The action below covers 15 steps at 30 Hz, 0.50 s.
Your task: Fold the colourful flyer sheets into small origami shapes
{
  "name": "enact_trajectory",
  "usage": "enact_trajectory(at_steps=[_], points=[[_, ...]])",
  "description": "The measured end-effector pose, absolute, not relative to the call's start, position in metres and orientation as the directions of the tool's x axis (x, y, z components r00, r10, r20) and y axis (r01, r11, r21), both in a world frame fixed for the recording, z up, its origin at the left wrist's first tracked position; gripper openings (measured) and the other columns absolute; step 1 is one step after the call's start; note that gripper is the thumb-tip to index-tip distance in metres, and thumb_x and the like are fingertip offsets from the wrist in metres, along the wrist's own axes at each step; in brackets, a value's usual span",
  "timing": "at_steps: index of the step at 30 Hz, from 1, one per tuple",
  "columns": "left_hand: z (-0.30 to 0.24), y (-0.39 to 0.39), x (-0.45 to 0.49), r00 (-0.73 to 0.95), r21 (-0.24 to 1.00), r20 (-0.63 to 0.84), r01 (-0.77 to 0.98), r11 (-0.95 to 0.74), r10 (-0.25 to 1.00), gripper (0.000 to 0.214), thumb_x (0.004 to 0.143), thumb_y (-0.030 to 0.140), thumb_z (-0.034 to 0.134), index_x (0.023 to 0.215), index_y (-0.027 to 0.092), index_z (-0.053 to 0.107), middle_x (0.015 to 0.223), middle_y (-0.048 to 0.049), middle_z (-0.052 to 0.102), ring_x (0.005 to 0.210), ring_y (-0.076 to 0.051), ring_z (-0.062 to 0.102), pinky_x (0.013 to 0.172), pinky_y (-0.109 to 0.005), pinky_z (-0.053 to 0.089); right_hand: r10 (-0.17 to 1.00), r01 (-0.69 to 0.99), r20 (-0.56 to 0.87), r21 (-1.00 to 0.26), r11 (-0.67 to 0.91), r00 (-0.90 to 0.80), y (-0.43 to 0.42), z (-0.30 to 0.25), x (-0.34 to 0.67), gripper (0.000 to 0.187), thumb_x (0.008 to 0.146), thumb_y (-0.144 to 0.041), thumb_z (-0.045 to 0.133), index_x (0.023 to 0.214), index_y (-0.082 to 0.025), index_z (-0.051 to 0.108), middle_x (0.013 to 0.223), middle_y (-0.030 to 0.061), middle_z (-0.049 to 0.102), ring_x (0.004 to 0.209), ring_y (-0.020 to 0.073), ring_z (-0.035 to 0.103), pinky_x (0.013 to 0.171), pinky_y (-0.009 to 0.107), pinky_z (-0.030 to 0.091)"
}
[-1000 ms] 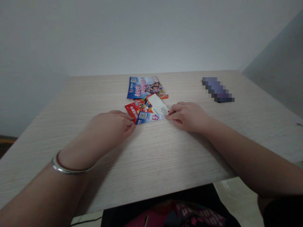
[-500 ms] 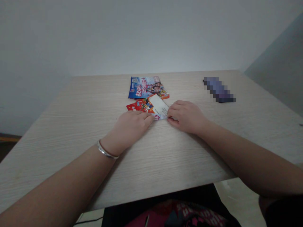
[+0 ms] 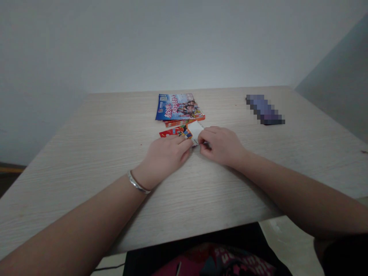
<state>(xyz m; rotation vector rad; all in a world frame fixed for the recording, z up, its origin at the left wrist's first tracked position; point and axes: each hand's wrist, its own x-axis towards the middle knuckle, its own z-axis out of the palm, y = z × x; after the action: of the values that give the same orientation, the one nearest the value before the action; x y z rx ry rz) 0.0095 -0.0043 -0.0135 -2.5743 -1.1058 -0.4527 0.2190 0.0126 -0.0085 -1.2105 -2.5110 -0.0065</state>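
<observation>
My two bare hands meet at a red, white and orange printed paper leaflet (image 3: pixel 196 129), which lies on a pale wood-grain table (image 3: pixel 86 153) in front of me, just on the near side of a blue glossy-looking printed flyer (image 3: pixel 175 107). My left hand (image 3: pixel 169 151) lies palm down over the leaflet's near side, fingers close together. My right hand (image 3: pixel 221 143) curls at its right end, thumb and forefinger drawn to a narrow gap by the paper; whether either hand truly pinches it, I cannot tell.

I judge the sheet light and thin, stiff enough to keep a crease yet easy to bend, perhaps slick on its printed face, and likelier to wrinkle or tear than to break. The near edge and right corner look the best places to hold, with flat fingertips steadying the middle.

My fingers hide the leaflet's near edge, so any fold there is out of sight. The small print on its white panel is too blurred to read. Under the blue flyer, only the near edge of an orange-red printed paper (image 3: pixel 178 123) shows; how many sheets lie beneath is unclear. To the right, well apart, a dark flat oblong object (image 3: pixel 265 110) is masked by coarse pixels.
</observation>
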Motion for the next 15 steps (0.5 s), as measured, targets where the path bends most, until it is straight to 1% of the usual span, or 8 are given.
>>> enact_trajectory(at_steps=[4, 6, 8, 10, 13, 15], points=[[-0.0099, -0.0062, 0.0134, 0.631, -0.092, 0.434, 0.741, -0.666, 0.643, 0.025, 0.099, 0.032, 0.051, 0.088, 0.019, 0.069, 0.079, -0.0047, 0.072, 0.067, -0.021, 0.066, 0.054, -0.032, 0.039, 0.738, 0.735, 0.337, -0.165, 0.657, -0.584, 0.0100, -0.0053, 0.2165, 0.013, 0.084, -0.023, 0.055, 0.088, -0.020, 0.067, 0.087, 0.0061, 0.071, 0.083, 0.0207, 0.062, 0.070, 0.031, 0.039], [-0.0091, -0.0064, 0.0139, 0.625, -0.080, 0.447, 0.740, -0.668, 0.639, 0.026, 0.098, 0.032, 0.051, 0.086, 0.020, 0.069, 0.078, -0.0044, 0.072, 0.065, -0.021, 0.065, 0.054, -0.032, 0.038, 0.728, 0.727, 0.347, -0.160, 0.667, -0.591, 0.0088, -0.0042, 0.2156, 0.013, 0.084, -0.024, 0.054, 0.088, -0.020, 0.067, 0.086, 0.0062, 0.072, 0.082, 0.0207, 0.062, 0.070, 0.032, 0.039], [-0.0090, -0.0061, 0.0136, 0.633, -0.084, 0.454, 0.731, -0.677, 0.627, 0.027, 0.098, 0.031, 0.051, 0.083, 0.019, 0.069, 0.076, -0.0041, 0.071, 0.064, -0.020, 0.063, 0.053, -0.032, 0.037, 0.724, 0.723, 0.351, -0.162, 0.672, -0.594, 0.0084, -0.0041, 0.2152, 0.013, 0.084, -0.024, 0.055, 0.086, -0.020, 0.067, 0.085, 0.0062, 0.072, 0.081, 0.0206, 0.062, 0.071, 0.032, 0.039], [-0.0091, -0.0054, 0.0130, 0.655, -0.100, 0.450, 0.712, -0.695, 0.607, 0.027, 0.098, 0.030, 0.050, 0.081, 0.019, 0.068, 0.075, -0.0038, 0.070, 0.064, -0.019, 0.062, 0.053, -0.032, 0.036, 0.720, 0.709, 0.357, -0.189, 0.680, -0.595, 0.0090, -0.0048, 0.2154, 0.012, 0.083, -0.023, 0.055, 0.084, -0.020, 0.067, 0.084, 0.0055, 0.071, 0.081, 0.0201, 0.062, 0.071, 0.031, 0.040], [-0.0086, -0.0042, 0.0120, 0.682, -0.129, 0.440, 0.691, -0.711, 0.584, 0.026, 0.097, 0.027, 0.050, 0.081, 0.017, 0.068, 0.076, -0.0038, 0.069, 0.067, -0.018, 0.062, 0.055, -0.031, 0.037, 0.724, 0.695, 0.369, -0.236, 0.679, -0.583, 0.0112, -0.0061, 0.2176, 0.010, 0.081, -0.021, 0.056, 0.082, -0.020, 0.066, 0.082, 0.0041, 0.071, 0.080, 0.0192, 0.062, 0.071, 0.030, 0.041], [-0.0077, -0.0036, 0.0110, 0.691, -0.148, 0.427, 0.690, -0.708, 0.584, 0.026, 0.097, 0.026, 0.049, 0.080, 0.017, 0.067, 0.077, -0.0045, 0.069, 0.068, -0.019, 0.062, 0.056, -0.031, 0.038, 0.729, 0.698, 0.364, -0.239, 0.675, -0.580, 0.0131, -0.0065, 0.2206, 0.009, 0.080, -0.020, 0.056, 0.080, -0.021, 0.065, 0.082, 0.0037, 0.070, 0.079, 0.0190, 0.062, 0.071, 0.030, 0.041]])
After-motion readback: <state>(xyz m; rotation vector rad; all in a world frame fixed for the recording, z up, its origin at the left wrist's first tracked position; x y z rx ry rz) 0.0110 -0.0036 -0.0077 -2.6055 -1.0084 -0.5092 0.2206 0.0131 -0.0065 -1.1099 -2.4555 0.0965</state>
